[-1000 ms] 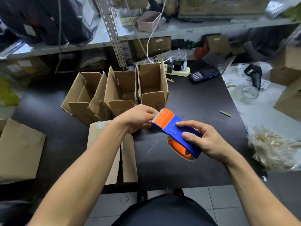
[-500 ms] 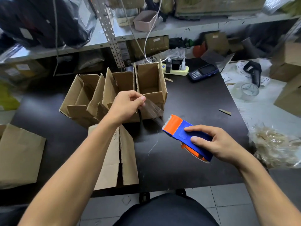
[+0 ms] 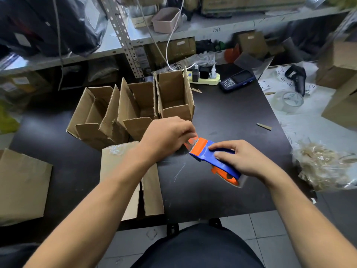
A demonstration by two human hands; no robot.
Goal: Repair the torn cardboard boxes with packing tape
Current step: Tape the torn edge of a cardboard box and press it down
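Tape dispenser [image 3: 214, 159], blue/orange plastic, sits in my right hand [image 3: 242, 158], fingers wrapped over its body, above the dark table [image 3: 222, 120]. Long axis runs diagonal, toothed end aimed up-left. My left hand [image 3: 166, 138] pinches the clear tape end [image 3: 190, 142] at that blade. Beyond: 3 open corrugated boxes [image 3: 135, 109], upright, w/ nothing visible inside. Flattened box [image 3: 148, 190] lies under my left forearm.

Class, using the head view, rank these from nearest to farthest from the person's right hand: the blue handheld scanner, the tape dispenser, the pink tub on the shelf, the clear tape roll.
1. tape dispenser: held in the right hand.
2. clear tape roll: on the white surface, to the right and farther back.
3. blue handheld scanner: at the dark table's back edge.
4. pink tub: up on the shelf, farthest.
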